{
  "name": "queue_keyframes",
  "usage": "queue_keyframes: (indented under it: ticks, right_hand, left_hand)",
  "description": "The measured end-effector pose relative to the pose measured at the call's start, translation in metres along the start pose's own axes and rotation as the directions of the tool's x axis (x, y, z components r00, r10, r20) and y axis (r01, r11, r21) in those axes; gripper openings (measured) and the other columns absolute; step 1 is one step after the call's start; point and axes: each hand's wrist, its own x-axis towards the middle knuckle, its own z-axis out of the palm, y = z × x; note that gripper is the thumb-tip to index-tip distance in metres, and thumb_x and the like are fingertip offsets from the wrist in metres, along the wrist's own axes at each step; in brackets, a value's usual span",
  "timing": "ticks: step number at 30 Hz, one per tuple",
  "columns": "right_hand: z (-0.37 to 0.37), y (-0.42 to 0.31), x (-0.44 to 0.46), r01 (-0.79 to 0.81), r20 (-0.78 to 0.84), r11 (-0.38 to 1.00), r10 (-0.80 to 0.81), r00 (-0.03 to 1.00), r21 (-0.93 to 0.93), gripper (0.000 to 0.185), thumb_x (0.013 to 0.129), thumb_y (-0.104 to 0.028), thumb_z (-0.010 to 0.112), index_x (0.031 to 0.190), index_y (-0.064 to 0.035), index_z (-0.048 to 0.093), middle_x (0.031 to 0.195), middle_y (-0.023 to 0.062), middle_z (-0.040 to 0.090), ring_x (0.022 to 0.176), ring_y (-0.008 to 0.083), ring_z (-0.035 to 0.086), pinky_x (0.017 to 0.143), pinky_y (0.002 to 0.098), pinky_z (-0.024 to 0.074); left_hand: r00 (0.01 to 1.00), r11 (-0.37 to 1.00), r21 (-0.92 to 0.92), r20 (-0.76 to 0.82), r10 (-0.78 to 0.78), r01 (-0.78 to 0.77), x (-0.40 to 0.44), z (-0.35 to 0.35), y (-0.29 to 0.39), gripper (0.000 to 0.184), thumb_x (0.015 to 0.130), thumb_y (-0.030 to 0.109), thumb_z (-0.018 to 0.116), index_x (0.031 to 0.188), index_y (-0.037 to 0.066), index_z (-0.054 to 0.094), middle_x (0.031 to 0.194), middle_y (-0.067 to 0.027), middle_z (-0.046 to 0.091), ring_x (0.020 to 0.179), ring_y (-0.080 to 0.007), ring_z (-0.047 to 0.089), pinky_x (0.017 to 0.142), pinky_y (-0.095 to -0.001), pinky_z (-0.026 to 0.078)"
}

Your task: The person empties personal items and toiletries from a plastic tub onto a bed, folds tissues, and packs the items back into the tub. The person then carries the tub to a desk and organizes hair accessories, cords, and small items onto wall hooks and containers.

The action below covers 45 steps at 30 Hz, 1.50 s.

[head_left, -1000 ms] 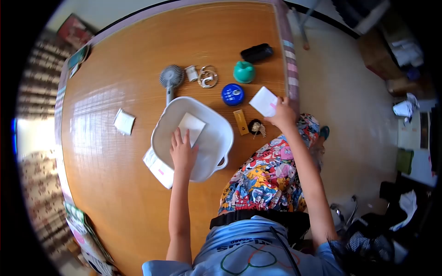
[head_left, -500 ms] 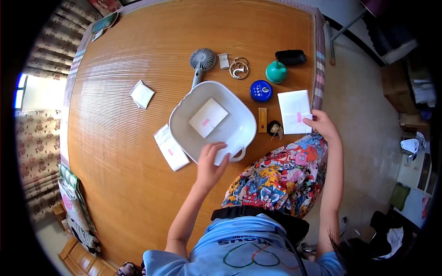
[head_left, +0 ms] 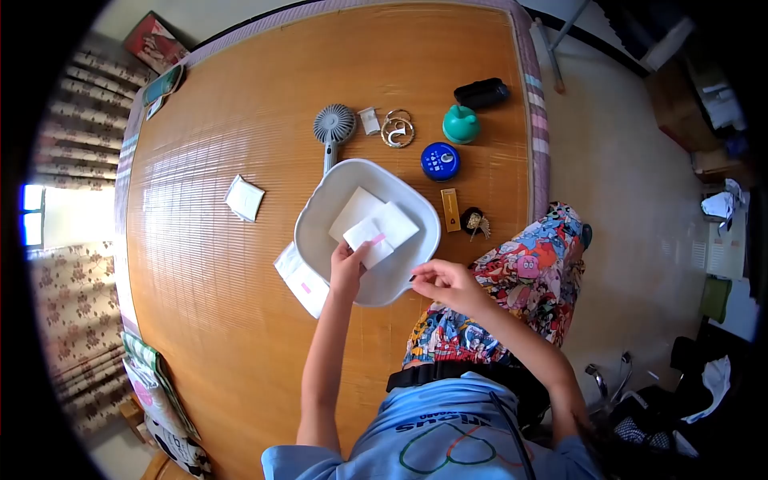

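My left hand (head_left: 349, 270) grips a white folded packet with a pink tab (head_left: 373, 243) by its near edge, inside the pale grey basin (head_left: 312, 240). Beneath it, another white packet (head_left: 352, 210) lies on the basin's floor, partly covered. At the basin's near right rim, by its handle, my right hand (head_left: 448, 285) has its fingers curled in a pinch. A tiny dark spot shows at its fingertips, too small to name. One more white packet with a pink mark (head_left: 302, 282) lies outside, against the basin's left side.
Around the basin on the mat (head_left: 224, 296) are a handheld fan (head_left: 334, 126), bracelets (head_left: 398, 129), a blue round tin (head_left: 441, 162), a green container (head_left: 461, 124), a black case (head_left: 482, 93), a yellow box (head_left: 450, 210) and a small white packet (head_left: 244, 198).
The white packet at the right has moved left into the basin and is now in my left hand. My right hand has let go of it and come to the basin's rim.
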Motion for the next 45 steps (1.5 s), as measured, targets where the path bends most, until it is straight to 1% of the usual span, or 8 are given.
queue_keyframes:
  ticks: [8,10,13,15,17,25,34,45]
  right_hand:
    - [-0.024,-0.025,-0.030,0.076,-0.073,0.980,-0.091,0.993,-0.183,0.021,0.073,-0.015,0.060,0.090,-0.0024,0.058,0.077,0.0032,0.059,0.050,0.0031,0.045,0.047,0.0166,0.0371]
    - [-0.024,-0.027,-0.032,0.075,-0.060,0.977,-0.089,0.994,-0.202,0.021,0.073,-0.015,0.060,0.090,-0.0024,0.058,0.077,0.0034,0.059,0.050,0.0036,0.045,0.048,0.0169,0.0374]
    - [-0.027,-0.024,-0.033,0.049,-0.032,0.973,-0.058,0.998,-0.224,0.022,0.073,-0.015,0.060,0.090,-0.0022,0.058,0.077,0.0040,0.059,0.051,0.0045,0.046,0.048,0.0175,0.0383]
    - [-0.027,-0.021,-0.031,0.029,-0.010,0.974,-0.032,0.999,-0.223,0.023,0.073,-0.015,0.061,0.091,-0.0021,0.057,0.077,0.0044,0.059,0.052,0.0049,0.046,0.049,0.0179,0.0388]
    - [-0.025,-0.019,-0.031,0.034,0.019,0.976,-0.031,0.999,-0.216,0.024,0.073,-0.017,0.061,0.091,-0.0018,0.056,0.079,0.0043,0.058,0.052,0.0057,0.048,0.049,0.0192,0.0398]
    - [0.008,-0.033,0.000,0.198,0.138,0.821,-0.146,0.980,-0.535,0.021,0.074,-0.018,0.059,0.089,-0.0031,0.055,0.082,0.0078,0.054,0.060,0.0131,0.056,0.051,0.0247,0.0437]
    - [0.033,0.027,0.090,0.234,0.277,-0.207,-0.205,0.939,-0.950,0.015,0.066,-0.009,0.056,0.080,-0.0051,0.059,0.098,0.0118,0.050,0.078,0.0212,0.056,0.058,0.0259,0.0481]
    - [0.030,0.035,0.102,0.325,0.333,-0.166,-0.020,0.943,-0.931,0.014,0.070,-0.010,0.051,0.082,-0.0092,0.059,0.109,0.0113,0.043,0.076,0.0231,0.056,0.060,0.0311,0.0482]
  left_hand:
    - [0.936,0.751,0.604,0.026,-0.352,0.266,0.011,-0.007,0.011,0.022,0.077,0.014,0.054,0.093,-0.002,0.054,0.081,-0.0115,0.058,0.077,-0.0188,0.058,0.061,-0.0283,0.050]
    - [0.839,0.029,0.998,-0.033,-0.543,0.058,0.012,0.003,0.044,0.034,0.073,0.031,0.056,0.081,-0.002,0.058,0.074,-0.0124,0.058,0.070,-0.0213,0.059,0.057,-0.0326,0.048]
    - [0.953,-0.401,0.872,0.205,-0.222,-0.281,0.003,0.008,0.057,0.045,0.070,0.044,0.055,0.071,0.000,0.060,0.066,-0.0127,0.058,0.065,-0.0225,0.058,0.057,-0.0327,0.046]
    - [0.966,-0.349,0.911,0.153,-0.209,-0.220,0.002,0.018,0.055,0.047,0.067,0.045,0.059,0.082,0.000,0.058,0.079,-0.0158,0.057,0.073,-0.0261,0.057,0.060,-0.0338,0.046]
    - [0.906,-0.345,0.881,0.394,0.156,-0.323,0.006,0.016,0.036,0.052,0.068,0.046,0.058,0.092,0.000,0.053,0.096,-0.0192,0.051,0.084,-0.0302,0.053,0.063,-0.0347,0.047]
    - [0.921,-0.314,0.913,0.334,0.201,-0.263,0.013,0.005,-0.008,0.082,0.062,0.047,0.062,0.127,0.012,0.024,0.131,-0.0274,0.009,0.118,-0.0485,0.011,0.079,-0.0611,0.031]
    - [0.975,-0.289,0.939,0.212,0.062,-0.186,0.011,0.019,0.019,0.070,0.067,0.049,0.055,0.127,0.028,0.027,0.135,-0.0216,0.001,0.123,-0.0436,0.002,0.086,-0.0634,0.019]
    - [0.958,-0.231,0.949,0.249,0.142,-0.212,0.024,-0.005,0.027,0.090,0.055,0.043,0.069,0.129,0.020,0.023,0.137,-0.0124,0.005,0.126,-0.0300,0.009,0.092,-0.0578,0.018]
